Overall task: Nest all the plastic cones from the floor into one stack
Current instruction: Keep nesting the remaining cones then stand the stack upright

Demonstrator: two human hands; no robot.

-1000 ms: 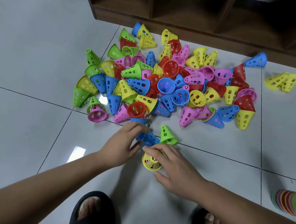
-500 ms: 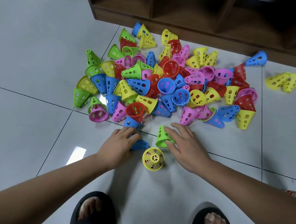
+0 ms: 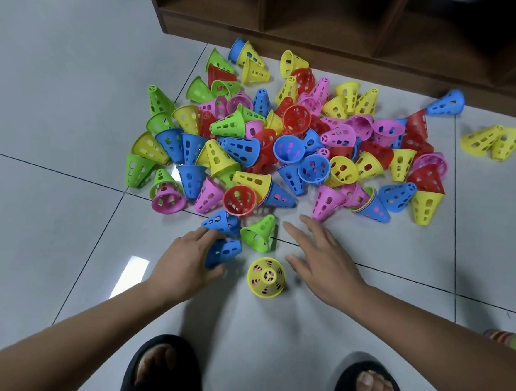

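Several perforated plastic cones in red, blue, yellow, green and pink lie in a loose pile (image 3: 285, 142) on the grey tiled floor. In front of the pile a yellow cone (image 3: 266, 277) stands upright, narrow end up, with pink showing through its holes. A green cone (image 3: 258, 235) lies on its side just beyond it. My left hand (image 3: 191, 258) grips a blue cone (image 3: 225, 251) between thumb and fingers, and its fingertips touch a second blue cone (image 3: 221, 221). My right hand (image 3: 322, 261) hovers with spread fingers to the right of the green cone, holding nothing.
A dark wooden shelf unit (image 3: 353, 34) stands behind the pile. Two yellow cones (image 3: 495, 141) and a blue cone (image 3: 446, 103) lie apart at the right. A multicoloured ringed stack (image 3: 512, 340) shows at the right edge. My feet in black slippers (image 3: 162, 372) are at the bottom.
My right hand has left the green cone and shifted right with fingers spread. The green cone now lies tipped on its side. My left hand keeps its blue cone.
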